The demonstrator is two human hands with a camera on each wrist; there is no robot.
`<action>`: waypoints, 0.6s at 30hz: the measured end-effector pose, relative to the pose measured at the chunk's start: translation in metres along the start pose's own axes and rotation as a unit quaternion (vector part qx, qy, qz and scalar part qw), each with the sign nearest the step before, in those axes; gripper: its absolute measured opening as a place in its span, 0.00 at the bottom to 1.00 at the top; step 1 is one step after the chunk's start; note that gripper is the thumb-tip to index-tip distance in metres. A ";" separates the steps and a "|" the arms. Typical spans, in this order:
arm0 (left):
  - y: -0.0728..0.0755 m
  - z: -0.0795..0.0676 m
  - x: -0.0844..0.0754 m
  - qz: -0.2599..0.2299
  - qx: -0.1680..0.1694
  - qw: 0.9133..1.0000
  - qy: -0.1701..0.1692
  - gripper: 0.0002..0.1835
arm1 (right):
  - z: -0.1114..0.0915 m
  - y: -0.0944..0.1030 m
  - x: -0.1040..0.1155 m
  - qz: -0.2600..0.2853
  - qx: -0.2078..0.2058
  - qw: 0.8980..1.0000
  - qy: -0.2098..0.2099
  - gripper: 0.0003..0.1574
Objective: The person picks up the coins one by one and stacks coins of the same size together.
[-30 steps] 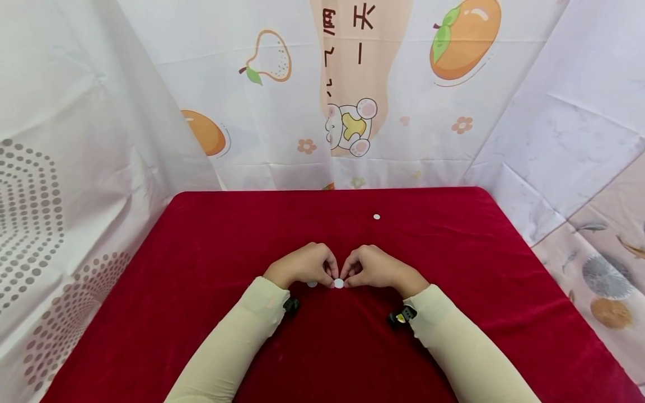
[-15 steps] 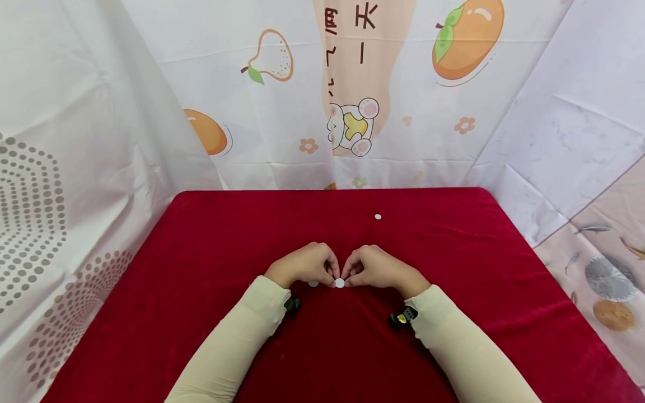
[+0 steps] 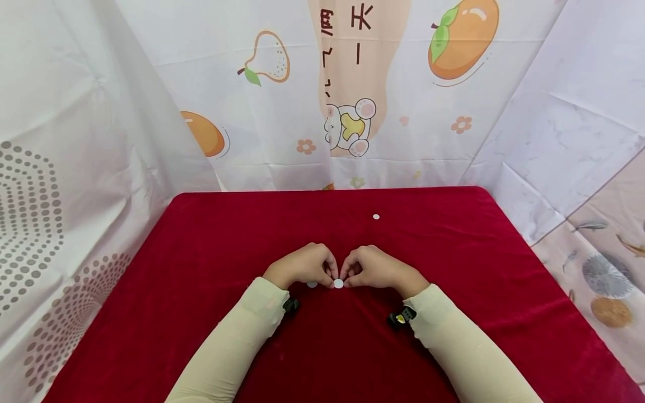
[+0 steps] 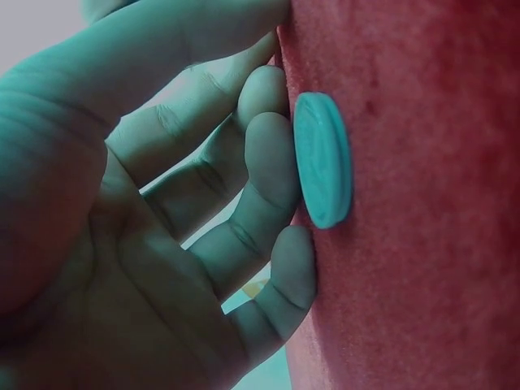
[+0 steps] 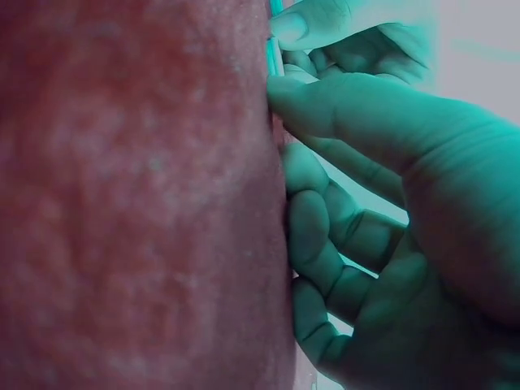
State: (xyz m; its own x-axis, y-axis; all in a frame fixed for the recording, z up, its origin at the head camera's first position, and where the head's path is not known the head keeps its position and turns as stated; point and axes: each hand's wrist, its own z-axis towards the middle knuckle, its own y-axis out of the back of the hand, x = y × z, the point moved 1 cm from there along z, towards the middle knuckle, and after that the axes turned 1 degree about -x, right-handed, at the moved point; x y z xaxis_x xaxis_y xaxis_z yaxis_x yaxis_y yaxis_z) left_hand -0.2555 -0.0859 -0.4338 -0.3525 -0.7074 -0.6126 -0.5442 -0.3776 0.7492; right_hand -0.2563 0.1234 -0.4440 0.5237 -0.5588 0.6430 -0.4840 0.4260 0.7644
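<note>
Both hands meet low over the red cloth at the middle of the table. Between them lies a small white disc (image 3: 339,284). My left hand (image 3: 309,266) pinches its left edge with thumb and index finger; my right hand (image 3: 375,268) pinches its right edge the same way. In the right wrist view the disc's thin edge (image 5: 273,58) shows between the two thumbs, close to the cloth. A second white disc (image 3: 312,284) is partly hidden beneath the left hand. The left wrist view shows this thick disc (image 4: 323,160) beside the curled fingers, with a raised rim and a relief pattern.
A third white disc (image 3: 376,216) lies farther back on the red cloth (image 3: 242,224), right of the middle. Printed white curtains (image 3: 282,123) hang behind the table and at both sides. A small dark device (image 3: 401,317) sits at each wrist.
</note>
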 end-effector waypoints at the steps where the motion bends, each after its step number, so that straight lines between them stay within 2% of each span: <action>1: 0.000 0.000 0.000 -0.001 0.000 1.000 0.000 0.08 | 0.000 0.001 0.001 -0.003 0.002 1.000 0.001 0.08; 18: -0.001 0.001 0.000 -0.004 0.001 1.000 0.002 0.08 | -0.002 0.005 0.003 -0.022 0.010 1.000 -0.004 0.07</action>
State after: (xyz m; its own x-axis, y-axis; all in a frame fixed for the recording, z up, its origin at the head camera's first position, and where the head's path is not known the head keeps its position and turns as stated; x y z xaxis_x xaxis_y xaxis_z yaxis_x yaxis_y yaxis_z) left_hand -0.2556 -0.0847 -0.4352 -0.3447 -0.7064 -0.6182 -0.5488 -0.3826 0.7432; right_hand -0.2557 0.1252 -0.4382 0.5394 -0.5830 0.6075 -0.4738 0.3863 0.7914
